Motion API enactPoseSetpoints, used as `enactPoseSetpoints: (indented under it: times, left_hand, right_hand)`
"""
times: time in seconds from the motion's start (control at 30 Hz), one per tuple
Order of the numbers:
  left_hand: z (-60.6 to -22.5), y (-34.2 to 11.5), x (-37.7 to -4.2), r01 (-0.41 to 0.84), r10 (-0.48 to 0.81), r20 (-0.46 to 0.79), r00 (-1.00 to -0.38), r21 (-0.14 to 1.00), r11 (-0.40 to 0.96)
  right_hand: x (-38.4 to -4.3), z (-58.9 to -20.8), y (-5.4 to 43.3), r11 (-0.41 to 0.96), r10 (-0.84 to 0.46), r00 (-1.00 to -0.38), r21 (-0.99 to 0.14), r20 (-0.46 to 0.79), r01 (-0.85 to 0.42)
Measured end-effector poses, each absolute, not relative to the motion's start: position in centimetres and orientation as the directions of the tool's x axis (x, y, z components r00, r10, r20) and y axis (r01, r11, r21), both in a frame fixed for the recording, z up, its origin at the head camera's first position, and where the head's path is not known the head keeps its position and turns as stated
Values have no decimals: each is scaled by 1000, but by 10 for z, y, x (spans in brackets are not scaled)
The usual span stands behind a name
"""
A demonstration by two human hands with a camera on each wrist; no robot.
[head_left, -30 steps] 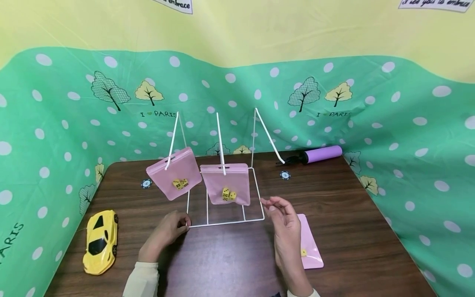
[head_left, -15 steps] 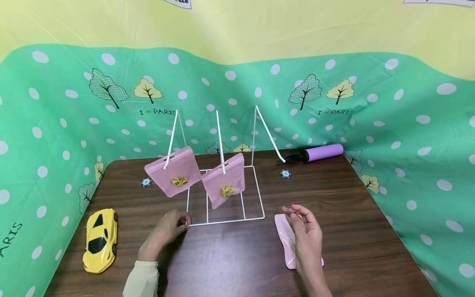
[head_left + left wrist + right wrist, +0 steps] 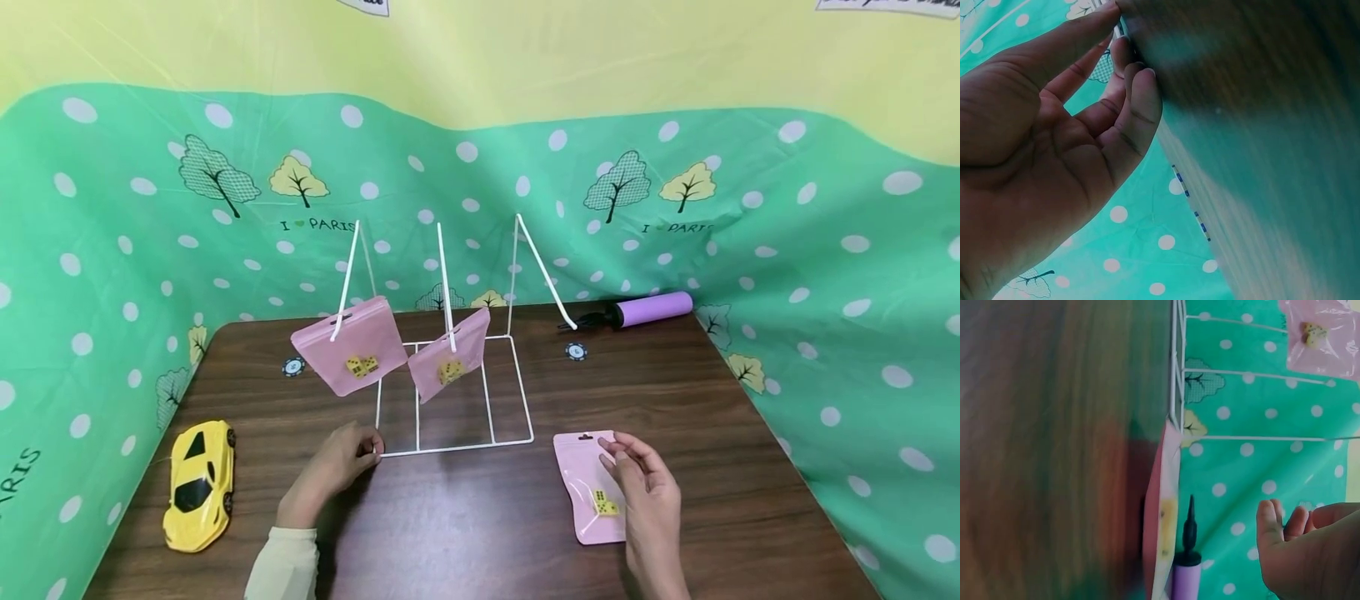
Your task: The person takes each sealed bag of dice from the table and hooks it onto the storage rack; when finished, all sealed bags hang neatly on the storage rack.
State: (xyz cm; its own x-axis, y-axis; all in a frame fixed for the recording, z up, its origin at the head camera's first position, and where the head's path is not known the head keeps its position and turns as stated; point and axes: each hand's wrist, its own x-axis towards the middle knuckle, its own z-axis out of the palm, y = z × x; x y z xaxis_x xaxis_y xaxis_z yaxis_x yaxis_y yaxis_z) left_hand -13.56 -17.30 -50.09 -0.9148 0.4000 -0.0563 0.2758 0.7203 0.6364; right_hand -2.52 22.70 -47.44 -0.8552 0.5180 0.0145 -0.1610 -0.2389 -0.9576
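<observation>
A white wire rack (image 3: 465,448) with three slanting prongs stands on the table. My left hand (image 3: 330,475) pinches its front left corner between thumb and fingers. From the left prong hangs a pink zip pouch (image 3: 378,333) with yellow dice inside; a second pink pouch (image 3: 427,375) hangs turned on the middle prong. Nothing hangs on the right prong. A third pink pouch (image 3: 577,471) lies flat on the table, yellow dice (image 3: 604,505) showing through it. Over that pouch's right side is my right hand (image 3: 651,500), fingers loosely bent and holding nothing; in the right wrist view the hand (image 3: 1310,544) is apart from it.
A yellow toy car (image 3: 198,487) sits at the left of the table. Poker chips lie on either side of the rack, one left (image 3: 293,367) and one right (image 3: 576,352). A purple hand pump (image 3: 652,309) lies at the back right, before a green dotted cloth.
My right hand has drawn back from the rack, moving right to the pouch on the table. The middle hanging pouch has swung round on its prong. My left hand stays at the rack's corner.
</observation>
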Motion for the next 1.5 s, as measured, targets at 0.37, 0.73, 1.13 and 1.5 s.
enactPoseSetpoints:
  times: [0.37,0.73,1.13,1.5]
  left_hand:
    - [-501,-174,-135,293,414,-41,-909,644,706]
    - [-500,-174,-134,265,393,-66,-917,637,724]
    - [-500,-172,-134,250,386,-86,-918,632,733]
    - [-499,-172,-132,245,382,-85,-920,635,732]
  right_hand:
    - [-15,-480,245,-232,555,-831,-966,-37,-113]
    - [-2,-486,270,-134,551,-828,-990,-103,34]
    - [16,-496,303,-59,512,-856,-997,-71,47]
    - [28,-503,331,155,380,-896,-939,-231,308]
